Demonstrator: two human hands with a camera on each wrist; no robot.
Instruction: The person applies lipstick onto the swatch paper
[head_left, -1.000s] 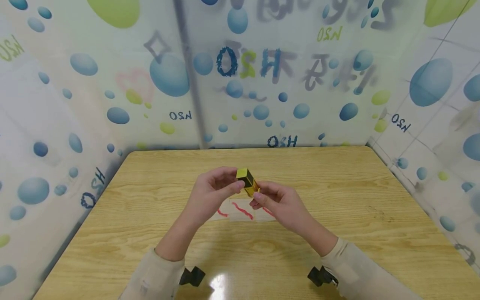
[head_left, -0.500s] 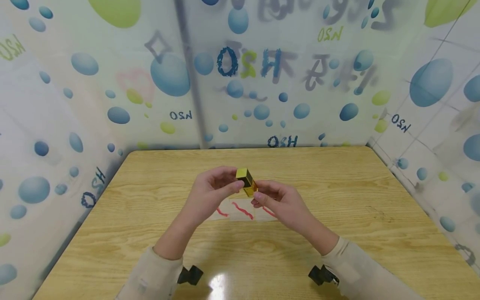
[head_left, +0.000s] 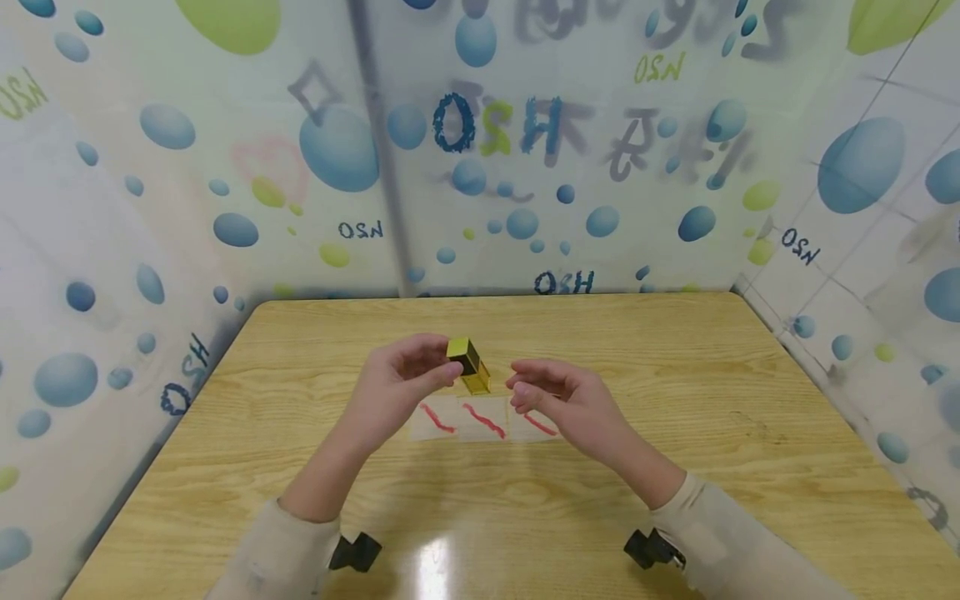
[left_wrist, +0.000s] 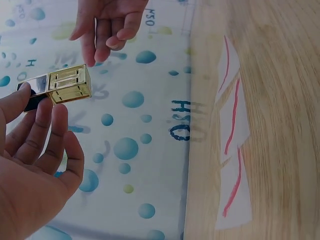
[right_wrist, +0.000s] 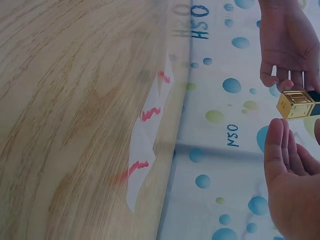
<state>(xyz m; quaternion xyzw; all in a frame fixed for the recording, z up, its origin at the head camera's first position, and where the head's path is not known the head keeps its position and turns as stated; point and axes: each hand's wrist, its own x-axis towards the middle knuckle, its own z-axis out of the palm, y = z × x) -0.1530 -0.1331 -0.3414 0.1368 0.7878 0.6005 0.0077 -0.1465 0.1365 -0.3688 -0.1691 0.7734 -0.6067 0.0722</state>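
My left hand (head_left: 390, 383) pinches a small square lipstick tube (head_left: 476, 382) above the table. Thumb and fingertips grip its black part, and the gold end with slot-like marks sticks out toward the right, as the left wrist view shows on the tube (left_wrist: 70, 83). To the right, my right hand (head_left: 566, 408) hovers apart from the tube with loosely bent fingers and nothing in its grasp. In the right wrist view the right hand's (right_wrist: 295, 185) fingers are below the gold end. Below the hands lie white paper pieces (head_left: 495, 408) in a row, each with a red wavy stroke.
The wooden table (head_left: 675, 375) spreads around the papers. Walls covered with a blue-and-green dotted sheet (head_left: 525, 250) stand behind and at both sides. Black wrist cameras (head_left: 356, 552) sit under the sleeves.
Both hands touched the lipstick tube before. The right hand has let go of its gold end, and the left hand has shifted left with the tube, leaving a gap between them.
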